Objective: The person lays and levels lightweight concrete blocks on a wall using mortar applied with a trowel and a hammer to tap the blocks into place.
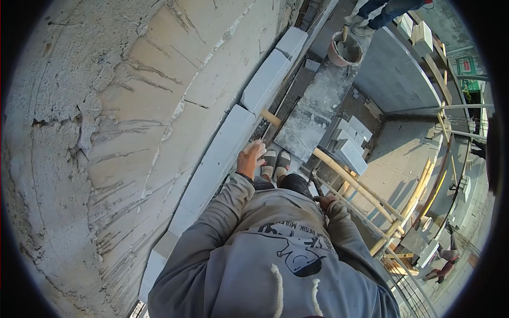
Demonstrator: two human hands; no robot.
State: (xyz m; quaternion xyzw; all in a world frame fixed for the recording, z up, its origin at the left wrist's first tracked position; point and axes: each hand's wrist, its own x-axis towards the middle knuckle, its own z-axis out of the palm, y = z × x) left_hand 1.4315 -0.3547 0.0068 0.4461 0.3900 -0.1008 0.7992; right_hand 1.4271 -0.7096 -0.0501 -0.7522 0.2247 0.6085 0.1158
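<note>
My left hand (pixel 251 158) is over the edge of the pale block course (pixel 233 130), its fingers loosely bent and whitened with dust. Nothing shows in its grasp. Low by my right hip, my right hand (pixel 324 202) is closed around a slim dark-handled tool (pixel 316 184) that points away from me; its far end overlaps the bamboo poles. My sandalled feet (pixel 275 163) stand between the blocks and the walkway.
A rough plastered wall (pixel 159 106) rises on the left. Ahead, a grey-smeared plank walkway (pixel 313 111) leads to a mortar bucket (pixel 345 50) by another person's legs (pixel 389 13). Bamboo poles (pixel 360 185) and stacked blocks (pixel 350 140) lie right; someone stoops farther below (pixel 445 259).
</note>
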